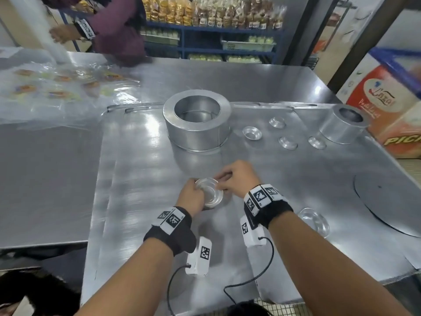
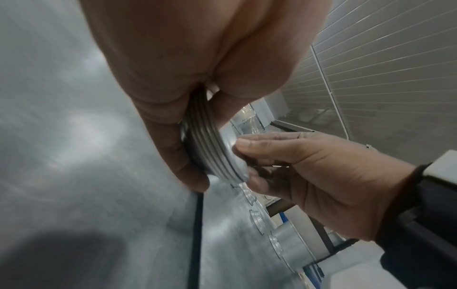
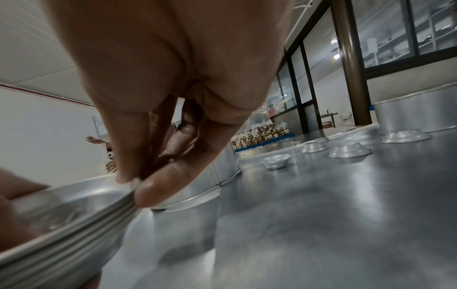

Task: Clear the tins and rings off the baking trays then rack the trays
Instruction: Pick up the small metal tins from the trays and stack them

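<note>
A stack of several small metal tins is held over the baking tray. My left hand grips the stack's left side. My right hand pinches the rim of the top tin between thumb and forefinger. A large metal ring stands at the tray's far middle. A smaller ring stands at the far right. Several loose small tins lie between them, most upside down. One more tin lies near my right wrist.
A flat round metal disc lies at the tray's right edge. Clear printed plastic bags cover the table's far left, where another person works. A cardboard box stands at the right; shelves of packed goods stand behind.
</note>
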`<state>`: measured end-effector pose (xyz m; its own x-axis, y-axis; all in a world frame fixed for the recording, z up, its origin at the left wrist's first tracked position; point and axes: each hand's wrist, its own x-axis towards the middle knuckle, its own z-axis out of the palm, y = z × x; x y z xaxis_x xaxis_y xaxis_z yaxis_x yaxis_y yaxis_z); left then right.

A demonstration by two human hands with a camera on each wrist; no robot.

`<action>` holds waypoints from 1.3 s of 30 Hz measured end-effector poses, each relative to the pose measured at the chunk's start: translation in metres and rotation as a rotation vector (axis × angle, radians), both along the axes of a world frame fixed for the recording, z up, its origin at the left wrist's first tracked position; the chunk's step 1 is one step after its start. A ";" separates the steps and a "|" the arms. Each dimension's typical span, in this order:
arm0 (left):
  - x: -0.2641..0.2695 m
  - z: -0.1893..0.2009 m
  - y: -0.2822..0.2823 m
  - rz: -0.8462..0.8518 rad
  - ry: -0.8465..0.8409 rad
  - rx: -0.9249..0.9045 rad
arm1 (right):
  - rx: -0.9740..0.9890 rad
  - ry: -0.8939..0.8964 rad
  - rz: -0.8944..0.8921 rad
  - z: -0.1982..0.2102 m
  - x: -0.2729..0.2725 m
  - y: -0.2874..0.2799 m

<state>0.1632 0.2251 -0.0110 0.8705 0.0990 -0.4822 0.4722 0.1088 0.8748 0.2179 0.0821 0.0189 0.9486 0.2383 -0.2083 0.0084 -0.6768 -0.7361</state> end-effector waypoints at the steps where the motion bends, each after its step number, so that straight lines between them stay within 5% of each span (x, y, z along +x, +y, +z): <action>1: 0.007 -0.003 -0.006 -0.003 0.004 0.012 | 0.010 0.016 0.006 0.001 0.006 -0.007; 8: 0.053 0.000 -0.051 -0.002 0.028 0.057 | 0.040 0.116 -0.130 0.005 0.069 -0.063; 17: 0.103 0.002 -0.101 -0.005 0.050 0.203 | -0.316 0.036 -0.256 -0.016 0.179 -0.128; 29: 0.108 -0.014 -0.125 0.133 0.068 0.364 | 0.000 0.101 -0.508 -0.093 0.247 -0.121; 39: 0.055 -0.007 -0.112 0.274 0.110 0.300 | 0.239 0.181 -0.629 -0.052 0.198 -0.105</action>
<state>0.2178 0.1128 -0.0177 0.7373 0.4697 -0.4855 0.5539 -0.0088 0.8326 0.4159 -0.0234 -0.0335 0.8769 -0.2856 -0.3866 -0.4690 -0.3321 -0.8184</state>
